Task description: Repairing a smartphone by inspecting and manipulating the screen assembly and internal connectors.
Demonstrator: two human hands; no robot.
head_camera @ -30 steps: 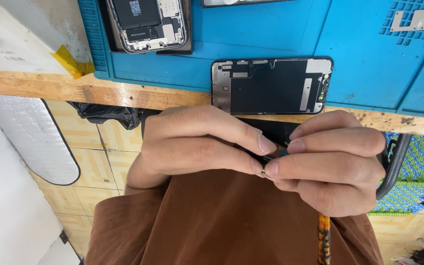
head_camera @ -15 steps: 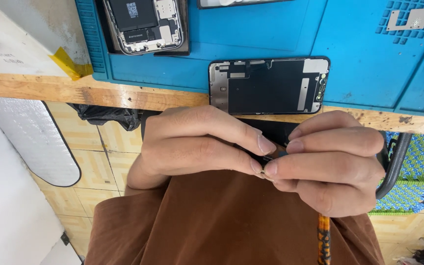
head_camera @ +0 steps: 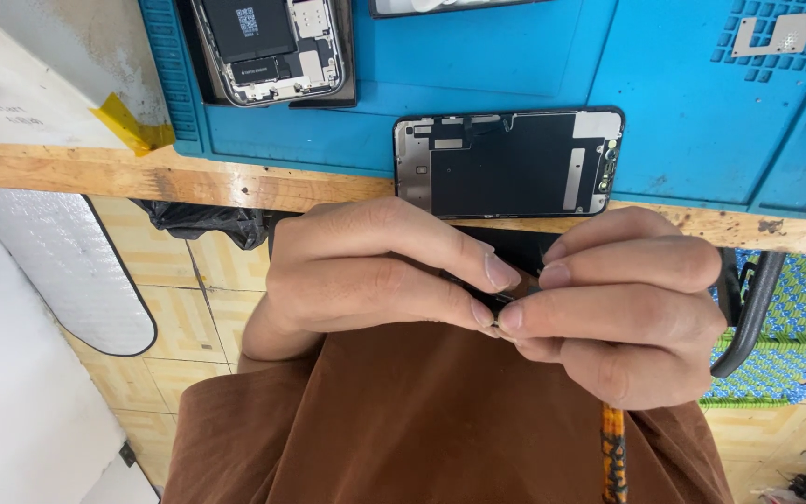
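Observation:
My left hand [head_camera: 375, 271] and my right hand [head_camera: 636, 308] meet fingertip to fingertip over my lap, just below the wooden bench edge [head_camera: 188, 182]. Together they pinch a small dark part [head_camera: 499, 301], which the fingers mostly hide. An orange patterned tool handle [head_camera: 614, 457] sticks out from under my right hand. Just above the hands, a detached phone screen panel [head_camera: 506, 163] lies back side up on the blue work mat [head_camera: 701, 121], overhanging its near edge.
An opened phone body [head_camera: 272, 47] with its insides showing lies at the mat's far left. A small metal plate [head_camera: 776, 33] sits far right. A white box with yellow tape [head_camera: 128, 126] stands left. A black chair arm [head_camera: 748, 317] curves beside my right hand.
Both hands stay pinched together on the small part. Only the view has shifted slightly.

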